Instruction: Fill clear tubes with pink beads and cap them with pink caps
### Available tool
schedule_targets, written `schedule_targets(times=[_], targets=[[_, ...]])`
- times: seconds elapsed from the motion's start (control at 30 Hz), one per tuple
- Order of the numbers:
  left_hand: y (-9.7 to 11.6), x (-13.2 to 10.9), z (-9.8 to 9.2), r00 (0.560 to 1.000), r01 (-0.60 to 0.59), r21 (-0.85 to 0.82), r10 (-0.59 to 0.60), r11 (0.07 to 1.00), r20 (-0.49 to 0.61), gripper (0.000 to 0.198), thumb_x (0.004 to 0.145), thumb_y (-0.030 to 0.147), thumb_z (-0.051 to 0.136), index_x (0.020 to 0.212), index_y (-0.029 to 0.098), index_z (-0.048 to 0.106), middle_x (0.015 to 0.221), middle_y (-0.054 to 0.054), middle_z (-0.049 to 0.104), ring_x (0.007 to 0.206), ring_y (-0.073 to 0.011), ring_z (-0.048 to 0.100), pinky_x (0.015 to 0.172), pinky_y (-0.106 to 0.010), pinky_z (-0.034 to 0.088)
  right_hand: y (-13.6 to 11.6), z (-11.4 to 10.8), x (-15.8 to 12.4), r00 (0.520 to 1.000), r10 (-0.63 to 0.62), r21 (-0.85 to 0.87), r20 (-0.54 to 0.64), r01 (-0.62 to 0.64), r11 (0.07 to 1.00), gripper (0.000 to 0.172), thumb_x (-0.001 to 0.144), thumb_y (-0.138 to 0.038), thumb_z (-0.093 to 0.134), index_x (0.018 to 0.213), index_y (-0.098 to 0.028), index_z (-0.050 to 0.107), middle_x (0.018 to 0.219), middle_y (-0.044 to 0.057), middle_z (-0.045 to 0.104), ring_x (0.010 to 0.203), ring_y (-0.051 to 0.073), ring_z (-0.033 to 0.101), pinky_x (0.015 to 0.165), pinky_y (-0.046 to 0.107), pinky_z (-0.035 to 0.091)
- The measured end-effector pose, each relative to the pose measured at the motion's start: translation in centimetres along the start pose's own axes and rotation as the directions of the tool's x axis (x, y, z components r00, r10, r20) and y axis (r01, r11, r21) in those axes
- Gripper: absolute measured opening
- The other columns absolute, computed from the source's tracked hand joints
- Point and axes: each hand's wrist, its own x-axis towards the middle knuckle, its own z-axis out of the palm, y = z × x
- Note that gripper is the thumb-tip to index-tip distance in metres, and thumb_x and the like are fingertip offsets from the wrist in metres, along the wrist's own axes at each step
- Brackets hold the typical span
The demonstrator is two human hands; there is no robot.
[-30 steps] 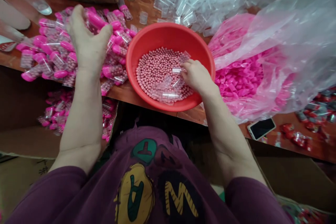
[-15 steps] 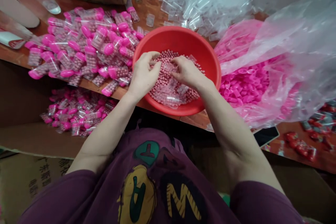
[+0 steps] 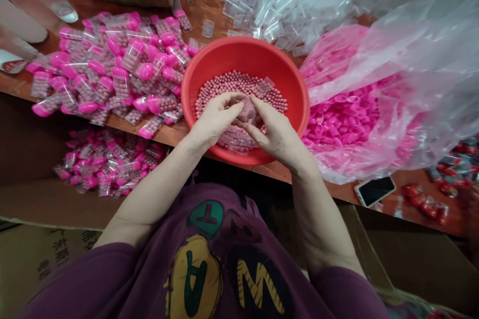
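A red plastic basin (image 3: 243, 55) stands in front of me, with small pink beads (image 3: 234, 83) in it. Several clear plastic containers (image 3: 235, 139) lie on the beads at its near side, and another lies toward the right. Over the beads, my left hand (image 3: 219, 117) and my right hand (image 3: 277, 132) meet with curled fingers around a small clear container (image 3: 249, 108). Both hands appear to grip it, though the fingers partly hide it, and what it contains is hard to make out.
Bead-filled containers with pink caps (image 3: 123, 65) are heaped left of the basin, and more (image 3: 108, 164) lie in a box below. Behind are loose clear containers (image 3: 277, 5). Rightward are a plastic bag of pink caps (image 3: 344, 114), a phone (image 3: 375, 191) and red items (image 3: 426, 202).
My hands have come closer together and moved toward the near side of the basin, now with a clear container between them. The view has shifted slightly right.
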Motion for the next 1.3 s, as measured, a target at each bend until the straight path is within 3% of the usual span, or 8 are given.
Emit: schedule_targets(times=[0.23, 0.37, 0.5, 0.63, 0.83, 1.0, 1.13, 1.3], targets=[[0.7, -0.2, 0.1, 0.996, 0.088, 0.033, -0.089, 0.996, 0.013, 0.025, 0.099, 0.009, 0.058, 0.087, 0.013, 0.079, 0.072, 0.000, 0.068, 0.061, -0.0078, 0.061, 0.061, -0.017, 0.054, 0.6, 0.5, 0.0, 0.990, -0.097, -0.226, -0.102, 0.072, 0.971, 0.049, 0.110, -0.038, 0.065, 0.157, -0.027, 0.063, 0.145, 0.017, 0.069, 0.134, 0.036, 0.070, 0.116, 0.059, 0.064], [0.3, 0.0, -0.2, 0.993, 0.109, 0.037, -0.110, 0.993, 0.040, 0.020, 0.101, 0.017, 0.059, 0.097, 0.015, 0.079, 0.077, -0.002, 0.071, 0.064, -0.0112, 0.065, 0.060, -0.020, 0.056, 1.2, 0.7, 0.7, 0.977, -0.205, -0.271, -0.067, 0.180, 0.946, 0.051, 0.112, -0.031, 0.058, 0.163, -0.024, 0.058, 0.155, 0.019, 0.067, 0.145, 0.036, 0.065, 0.122, 0.061, 0.060], [-0.7, 1.0, -0.7, 0.992, -0.035, 0.126, 0.050, 0.991, -0.117, 0.017, 0.101, 0.014, 0.060, 0.105, 0.018, 0.076, 0.099, -0.006, 0.079, 0.093, -0.0162, 0.076, 0.084, -0.026, 0.063, 1.7, 0.6, 2.0, 0.980, -0.197, -0.268, 0.039, 0.200, 0.942, 0.054, 0.110, -0.022, 0.051, 0.164, -0.017, 0.056, 0.155, 0.021, 0.068, 0.143, 0.036, 0.065, 0.122, 0.064, 0.059], [-1.4, 1.5, -1.2, 0.847, -0.328, 0.112, 0.344, 0.938, -0.404, 0.013, 0.106, 0.017, 0.059, 0.114, 0.023, 0.068, 0.129, -0.007, 0.078, 0.131, -0.0192, 0.072, 0.115, -0.032, 0.057, 5.0, 0.2, 4.8, 0.995, -0.051, -0.314, 0.086, 0.076, 0.946, 0.045, 0.107, -0.022, 0.052, 0.149, -0.016, 0.067, 0.148, 0.023, 0.069, 0.136, 0.038, 0.066, 0.119, 0.066, 0.059], [-1.0, 0.1, -1.1, 0.724, -0.492, 0.086, 0.462, 0.866, -0.513, 0.012, 0.110, 0.024, 0.051, 0.115, 0.026, 0.062, 0.130, -0.007, 0.073, 0.125, -0.0190, 0.071, 0.104, -0.032, 0.058, 11.3, 3.9, 10.4, 0.995, 0.018, -0.365, 0.093, 0.018, 0.931, 0.038, 0.111, -0.032, 0.048, 0.101, -0.011, 0.078, 0.106, 0.025, 0.076, 0.121, 0.045, 0.072, 0.113, 0.075, 0.054], [-0.9, 0.2, -1.1, 0.728, -0.495, 0.053, 0.447, 0.867, -0.519, 0.011, 0.109, 0.026, 0.051, 0.115, 0.025, 0.060, 0.129, -0.009, 0.072, 0.124, -0.0202, 0.071, 0.105, -0.035, 0.058, 7.3, 8.2, 12.4, 0.956, 0.014, -0.380, 0.292, 0.102, 0.919, 0.021, 0.102, -0.016, 0.058, 0.096, -0.016, 0.079, 0.103, 0.021, 0.079, 0.110, 0.038, 0.076, 0.106, 0.058, 0.061], [-0.6, 0.2, -1.2, 0.733, -0.462, 0.072, 0.426, 0.884, -0.530, 0.008, 0.111, 0.025, 0.050, 0.113, 0.026, 0.059, 0.127, -0.008, 0.073, 0.124, -0.0173, 0.072, 0.115, -0.034, 0.057, 3.1, 7.3, 11.7, 0.904, -0.016, -0.228, 0.428, 0.124, 0.966, 0.019, 0.088, -0.005, 0.068, 0.101, -0.015, 0.078, 0.111, 0.013, 0.078, 0.099, 0.027, 0.073, 0.094, 0.040, 0.059], [-0.8, 0.1, -1.2, 0.770, -0.422, 0.122, 0.426, 0.898, -0.475, 0.013, 0.115, 0.029, 0.047, 0.117, 0.026, 0.059, 0.133, -0.007, 0.074, 0.134, -0.0185, 0.071, 0.120, -0.034, 0.053, 2.3, 3.6, 8.8, 0.979, 0.023, 0.128, 0.202, -0.049, 0.991, 0.025, 0.088, -0.025, 0.077, 0.113, -0.018, 0.077, 0.103, 0.004, 0.078, 0.091, 0.022, 0.068, 0.090, 0.037, 0.058]])
